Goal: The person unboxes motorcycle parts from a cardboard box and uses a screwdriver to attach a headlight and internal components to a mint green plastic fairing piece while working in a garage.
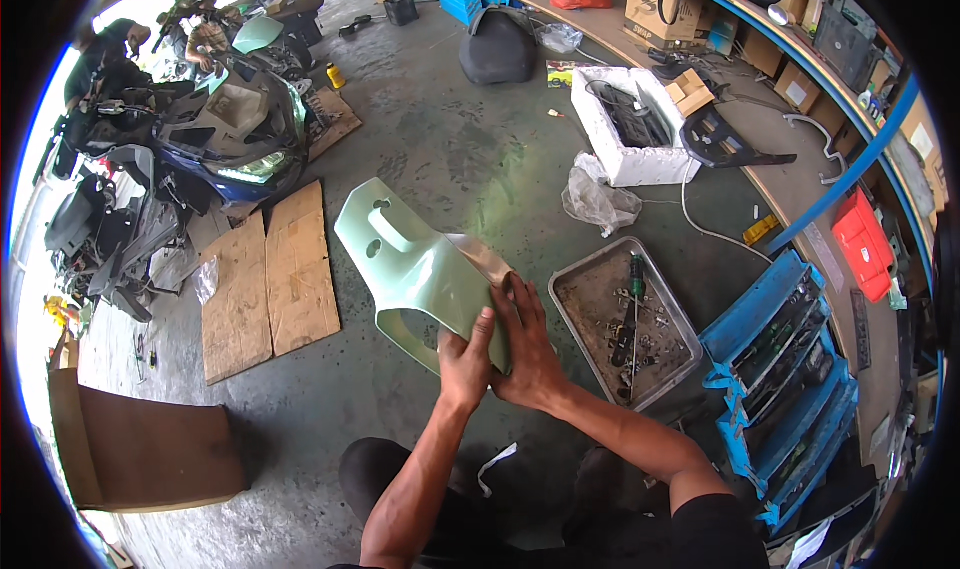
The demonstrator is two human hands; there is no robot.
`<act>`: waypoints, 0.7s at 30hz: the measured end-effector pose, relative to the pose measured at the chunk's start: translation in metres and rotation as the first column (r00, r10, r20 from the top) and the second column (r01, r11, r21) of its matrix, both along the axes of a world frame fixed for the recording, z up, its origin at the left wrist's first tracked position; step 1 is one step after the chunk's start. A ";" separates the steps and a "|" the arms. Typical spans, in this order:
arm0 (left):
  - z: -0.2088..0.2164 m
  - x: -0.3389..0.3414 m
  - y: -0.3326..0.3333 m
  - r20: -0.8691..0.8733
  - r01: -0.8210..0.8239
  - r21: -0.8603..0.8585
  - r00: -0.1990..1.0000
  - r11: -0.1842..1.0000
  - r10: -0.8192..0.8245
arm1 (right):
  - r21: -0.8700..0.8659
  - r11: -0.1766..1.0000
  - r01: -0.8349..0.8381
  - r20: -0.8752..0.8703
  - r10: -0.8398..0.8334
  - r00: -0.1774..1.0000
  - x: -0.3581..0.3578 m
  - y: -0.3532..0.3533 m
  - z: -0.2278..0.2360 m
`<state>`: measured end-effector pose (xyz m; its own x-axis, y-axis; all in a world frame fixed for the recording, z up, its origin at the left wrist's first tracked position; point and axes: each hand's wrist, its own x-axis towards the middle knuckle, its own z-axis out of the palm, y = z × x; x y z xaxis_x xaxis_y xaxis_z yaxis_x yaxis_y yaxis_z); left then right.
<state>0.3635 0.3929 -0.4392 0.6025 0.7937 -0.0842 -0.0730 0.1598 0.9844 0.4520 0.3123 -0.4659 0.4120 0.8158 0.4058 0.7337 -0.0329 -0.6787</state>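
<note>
Here, pale green fairing panel [420,264] in both hands, long axis up-left.

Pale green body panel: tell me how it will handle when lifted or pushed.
The pale green body panel probably stays stiff: it juts out unsupported while both hands grip only one end. It looks thin-walled and moulded, so likely light for its size. The glossy paint may be slippery and easily scratched on the concrete floor.
</note>
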 end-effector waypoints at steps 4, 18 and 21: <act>-0.004 0.000 -0.008 -0.066 0.105 0.164 0.993 0.981 -0.095 | 0.083 0.988 -0.128 -0.279 0.146 0.949 0.010 -0.005 -0.016; 0.101 -0.050 -0.021 -0.384 0.699 0.567 0.692 0.435 -0.611 | 0.076 0.986 -0.148 -0.989 0.094 0.118 0.024 -0.024 -0.101; 0.125 -0.099 0.035 0.249 0.571 0.646 0.470 0.506 -0.847 | 0.180 0.962 -0.205 -0.958 0.125 -0.258 0.033 -0.032 -0.090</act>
<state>0.2645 0.4275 -0.3141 0.7928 -0.0948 0.6021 -0.6060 -0.0162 0.7953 0.4846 0.2803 -0.5561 0.1102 0.9347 -0.3378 -0.8231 -0.1046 -0.5581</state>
